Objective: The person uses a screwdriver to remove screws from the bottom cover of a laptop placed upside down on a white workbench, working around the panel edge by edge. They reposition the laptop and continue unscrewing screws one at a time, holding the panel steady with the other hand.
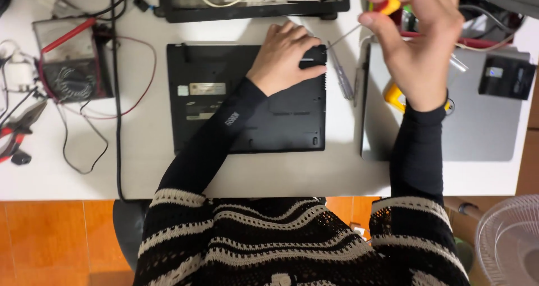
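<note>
- Looking down past a striped knit jumper (pixel 269 241), both dark sleeves reached over the near edge of the white table (pixel 140 174); orange floor showed below, and a white fan (pixel 508 235) stood off to the right.
- Black laptop (pixel 247 98) lay bottom-up, square to the near edge, with bare table in front and to its left.
- Left hand (pixel 286 58) rested palm-down on the laptop's far right corner, fingers together and curled over it, likely to steady the case.
- Right hand (pixel 418 36) was raised, thumb and fingers pinching a small screwdriver (pixel 359 26) by its orange handle, the tip slanting down to that same corner.
- A second screwdriver (pixel 342 78) lay in the narrow gap between the black laptop and a silver laptop (pixel 477 129) at right.
- Far side was crowded: another black frame (pixel 252 8), a meter (pixel 70 61) with red leads, pliers (pixel 17 131) by the left edge.
</note>
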